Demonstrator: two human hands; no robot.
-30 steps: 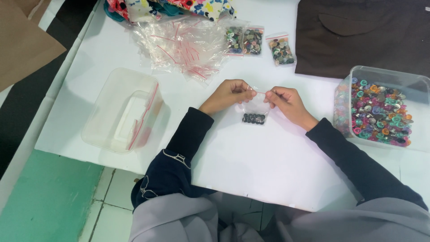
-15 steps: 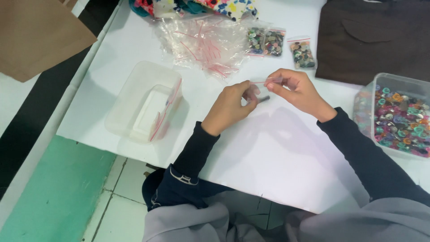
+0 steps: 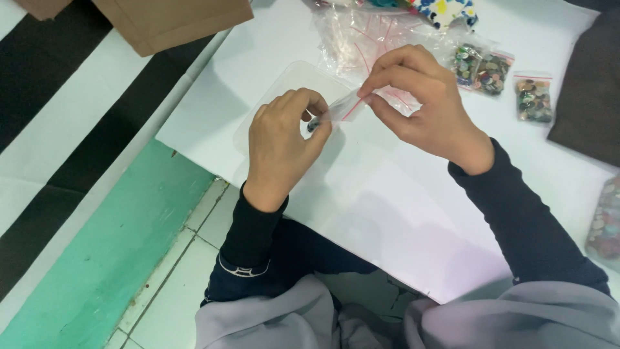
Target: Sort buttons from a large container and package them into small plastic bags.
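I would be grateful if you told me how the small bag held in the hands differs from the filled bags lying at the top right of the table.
The held bag is up between the left hand and right hand; the filled bags lie flat on the table. The held bag shows only a few dark pieces at one end; the filled bags look packed with mixed-colour pieces. Both are small, clear plastic bags with a red strip.

bright, even overhead light, soft shadows under the hands, slight motion blur.
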